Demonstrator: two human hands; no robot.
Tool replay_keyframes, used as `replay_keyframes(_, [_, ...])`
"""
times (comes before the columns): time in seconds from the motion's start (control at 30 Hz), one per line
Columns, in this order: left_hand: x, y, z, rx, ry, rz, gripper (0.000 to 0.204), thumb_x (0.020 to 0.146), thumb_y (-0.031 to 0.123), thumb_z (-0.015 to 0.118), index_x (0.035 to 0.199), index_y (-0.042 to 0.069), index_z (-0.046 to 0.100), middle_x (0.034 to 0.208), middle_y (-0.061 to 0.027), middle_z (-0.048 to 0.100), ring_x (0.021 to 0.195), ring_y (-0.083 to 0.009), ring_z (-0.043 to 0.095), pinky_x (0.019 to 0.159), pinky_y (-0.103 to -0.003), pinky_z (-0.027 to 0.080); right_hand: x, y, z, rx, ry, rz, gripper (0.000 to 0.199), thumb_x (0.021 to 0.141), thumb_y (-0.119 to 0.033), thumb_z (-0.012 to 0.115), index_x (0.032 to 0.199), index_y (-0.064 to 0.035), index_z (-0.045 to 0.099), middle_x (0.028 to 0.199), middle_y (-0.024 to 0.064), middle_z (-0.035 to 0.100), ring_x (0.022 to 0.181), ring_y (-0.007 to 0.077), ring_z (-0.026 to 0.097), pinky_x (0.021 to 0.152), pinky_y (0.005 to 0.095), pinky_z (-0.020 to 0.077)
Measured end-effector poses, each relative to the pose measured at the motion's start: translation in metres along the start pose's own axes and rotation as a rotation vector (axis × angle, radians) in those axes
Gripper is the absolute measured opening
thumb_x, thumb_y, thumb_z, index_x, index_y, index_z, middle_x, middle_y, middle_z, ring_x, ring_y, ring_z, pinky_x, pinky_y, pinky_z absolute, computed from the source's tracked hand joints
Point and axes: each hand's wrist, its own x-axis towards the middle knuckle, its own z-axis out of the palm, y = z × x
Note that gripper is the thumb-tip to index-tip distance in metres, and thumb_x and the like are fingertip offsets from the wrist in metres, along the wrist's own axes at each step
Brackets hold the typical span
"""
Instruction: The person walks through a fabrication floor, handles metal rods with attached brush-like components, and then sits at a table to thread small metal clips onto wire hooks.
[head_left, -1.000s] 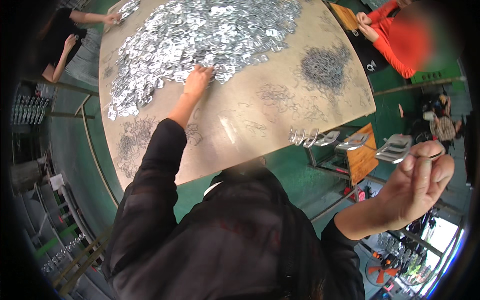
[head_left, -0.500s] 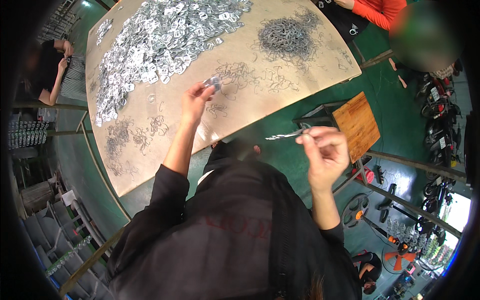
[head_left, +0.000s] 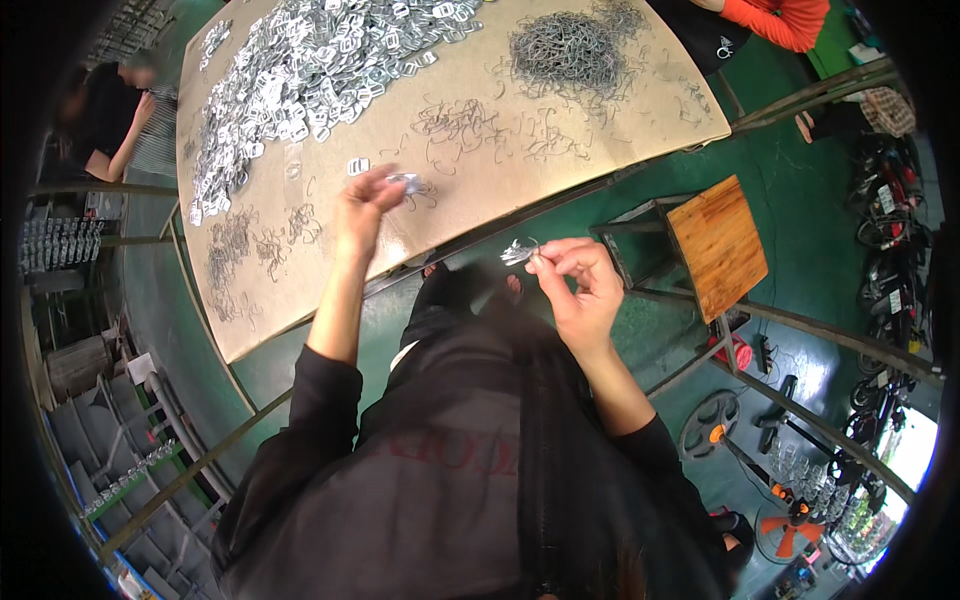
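Observation:
My left hand [head_left: 362,212] is over the table, its fingers closed and partly smeared by motion. Shiny flat metal pieces [head_left: 405,183] show at its fingertips; how many I cannot tell. Just beyond that hand, a single silver buckle-like plate [head_left: 357,166] lies on the tabletop. Off the table's near edge, my right hand [head_left: 582,288] pinches a thin wire hook [head_left: 535,247] between thumb and forefinger. A small bunch of silver metal plates [head_left: 517,254] hangs together at the hook, left of the fingertips.
A big heap of silver plates [head_left: 310,75] covers the table's [head_left: 470,215] far left. Tangled wire hooks [head_left: 565,55] are piled at the far right, with looser hooks [head_left: 460,125] nearer. A wooden-topped stool [head_left: 715,245] stands right. Co-workers sit at left [head_left: 110,120] and far right [head_left: 770,20].
My right hand has come left with the hook and plates, toward my left hand. My left hand has shifted slightly left and nearer. A single plate now lies beside it on the table.

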Motion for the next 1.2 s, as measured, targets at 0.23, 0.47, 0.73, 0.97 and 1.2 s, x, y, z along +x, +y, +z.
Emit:
replay_keyframes(0.23, [-0.081,0.066,0.08,-0.231,-0.245,-0.01,0.012,0.078,0.001,0.062,0.089,0.001,0.057,0.08,-0.004,0.062,0.075,-0.0077,0.057,0.069,-0.021,0.046,0.002,0.007,0.01,-0.048,-0.012,-0.039,0.017,0.072,0.008,0.062,0.069,-0.0004,0.048,0.078,0.009,0.059,0.065,0.0089,0.057,0.055,0.0207,0.0484])
replay_keyframes(0.47, [-0.096,0.073,0.083,-0.175,-0.312,0.073,0.012,0.078,-0.002,0.062,0.088,0.0,0.055,0.082,-0.0043,0.061,0.075,-0.007,0.057,0.069,-0.019,0.046,0.0,0.01,0.01,-0.114,-0.063,-0.052,0.017,0.073,0.008,0.061,0.073,-0.001,0.047,0.081,0.0095,0.058,0.067,0.0112,0.058,0.057,0.0222,0.0491])
replay_keyframes(0.73, [-0.099,0.049,0.066,-0.141,-0.334,0.069,0.011,0.076,-0.004,0.062,0.085,-0.001,0.056,0.084,-0.0052,0.059,0.076,-0.0085,0.056,0.069,-0.021,0.046,0.004,0.032,0.008,-0.186,-0.142,0.044,0.012,0.074,0.003,0.062,0.08,-0.0005,0.053,0.08,0.0081,0.058,0.067,0.0119,0.057,0.054,0.0225,0.0472])
replay_keyframes(0.97, [-0.088,0.006,0.051,-0.056,-0.323,0.052,0.008,0.075,-0.001,0.063,0.081,0.0,0.059,0.08,-0.0031,0.062,0.063,-0.0051,0.056,0.059,-0.019,0.045,0.069,0.103,0.024,-0.626,-0.415,0.108,0.008,0.077,-0.01,0.061,0.08,-0.0036,0.057,0.076,0.0078,0.058,0.068,0.0195,0.059,0.056,0.0292,0.0457])
replay_keyframes(1.2, [-0.086,-0.004,0.049,0.088,-0.298,0.083,0.009,0.074,0.002,0.065,0.082,0.003,0.062,0.076,-0.0016,0.062,0.061,-0.0064,0.056,0.058,-0.021,0.045,0.102,0.157,0.101,-1.094,-0.538,0.163,0.018,0.072,-0.021,0.065,0.08,-0.0053,0.062,0.082,0.0118,0.06,0.077,0.0296,0.059,0.067,0.039,0.0461])
